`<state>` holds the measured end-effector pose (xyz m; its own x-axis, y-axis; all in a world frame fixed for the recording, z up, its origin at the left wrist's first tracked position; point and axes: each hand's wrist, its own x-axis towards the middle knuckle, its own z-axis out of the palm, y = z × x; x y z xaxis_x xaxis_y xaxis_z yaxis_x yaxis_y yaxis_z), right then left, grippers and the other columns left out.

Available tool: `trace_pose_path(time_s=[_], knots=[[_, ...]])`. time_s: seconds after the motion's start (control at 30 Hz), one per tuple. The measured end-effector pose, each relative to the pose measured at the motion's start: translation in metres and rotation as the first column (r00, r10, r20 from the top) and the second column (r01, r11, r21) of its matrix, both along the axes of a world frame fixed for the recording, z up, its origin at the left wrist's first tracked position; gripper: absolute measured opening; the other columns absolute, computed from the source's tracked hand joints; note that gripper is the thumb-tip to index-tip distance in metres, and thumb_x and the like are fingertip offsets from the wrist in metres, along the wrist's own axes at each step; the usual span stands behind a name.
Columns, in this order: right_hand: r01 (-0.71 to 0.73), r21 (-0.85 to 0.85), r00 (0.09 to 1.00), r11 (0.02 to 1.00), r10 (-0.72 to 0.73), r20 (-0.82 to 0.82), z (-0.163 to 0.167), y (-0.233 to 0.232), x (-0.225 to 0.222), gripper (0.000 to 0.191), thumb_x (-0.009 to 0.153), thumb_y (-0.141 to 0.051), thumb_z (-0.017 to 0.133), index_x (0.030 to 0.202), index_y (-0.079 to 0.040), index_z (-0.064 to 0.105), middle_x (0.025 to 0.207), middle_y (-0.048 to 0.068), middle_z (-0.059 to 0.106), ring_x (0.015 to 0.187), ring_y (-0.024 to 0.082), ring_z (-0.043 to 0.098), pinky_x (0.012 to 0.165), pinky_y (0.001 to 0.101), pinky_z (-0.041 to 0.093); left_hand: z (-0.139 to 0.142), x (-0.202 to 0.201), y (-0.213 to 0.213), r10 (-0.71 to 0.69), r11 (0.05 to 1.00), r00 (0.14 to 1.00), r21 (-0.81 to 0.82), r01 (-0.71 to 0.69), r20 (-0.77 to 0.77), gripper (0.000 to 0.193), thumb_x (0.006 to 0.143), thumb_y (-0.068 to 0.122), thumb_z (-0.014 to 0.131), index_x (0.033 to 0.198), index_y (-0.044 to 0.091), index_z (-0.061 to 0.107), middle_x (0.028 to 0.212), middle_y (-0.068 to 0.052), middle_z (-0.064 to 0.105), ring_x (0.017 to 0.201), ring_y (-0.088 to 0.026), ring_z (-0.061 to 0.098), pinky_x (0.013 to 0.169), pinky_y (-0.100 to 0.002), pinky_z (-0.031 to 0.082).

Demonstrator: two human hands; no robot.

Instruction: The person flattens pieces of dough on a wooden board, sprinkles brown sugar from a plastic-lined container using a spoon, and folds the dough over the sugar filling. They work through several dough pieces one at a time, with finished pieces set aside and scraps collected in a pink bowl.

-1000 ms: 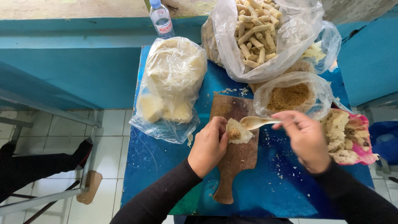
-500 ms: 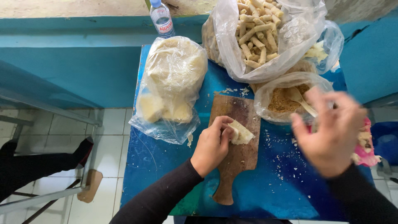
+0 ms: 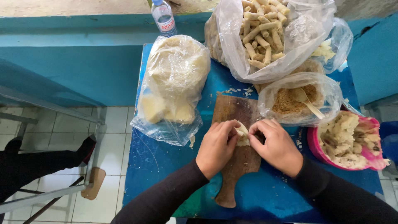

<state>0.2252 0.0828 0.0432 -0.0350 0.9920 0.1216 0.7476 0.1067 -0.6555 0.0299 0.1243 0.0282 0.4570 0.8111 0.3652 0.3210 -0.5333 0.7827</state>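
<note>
Surface: blue table under your hands, with tiled floor and a metal chair frame off to your left.
Left hand: curled over the pale dough piece, fingertips pinching its near edge.
Right hand: closed in on the same piece from the other side, touching it; whether the fingers are folding or just pressing is hard to tell, since they hide most of it.
Dough piece: between your two hands, resting on the wooden board.
Change: half a second ago your right hand was up at the bag of brown filling; now it is back down on the dough, and the spoon sits in that bag, just beyond your right hand. That suggests the filling is on and both hands have turned to shaping the piece.
Beyond your left hand: clear bag of flat pale sheets, with a water bottle behind it.
Beyond your right hand: big bag of finished rolls.
Right of your right hand: pink bowl of pale mash.
</note>
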Motion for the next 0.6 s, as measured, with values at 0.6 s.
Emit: trace_pose_path(time_s=[0.6], knots=[[-0.258,0.193,0.939,0.947,0.198,0.282,0.011,-0.010,0.006,0.030,0.076,-0.013,0.073,0.106,-0.012,0.075,0.100,0.003,0.069,0.096,0.028,0.061,0.082,0.0413,0.047,0.000,-0.010,0.005,-0.072,0.985,0.982,0.142,0.098,-0.176,0.008,0.089,0.007,0.069,0.097,0.009,0.068,0.097,-0.008,0.063,0.097,-0.032,0.060,0.082,-0.042,0.052]])
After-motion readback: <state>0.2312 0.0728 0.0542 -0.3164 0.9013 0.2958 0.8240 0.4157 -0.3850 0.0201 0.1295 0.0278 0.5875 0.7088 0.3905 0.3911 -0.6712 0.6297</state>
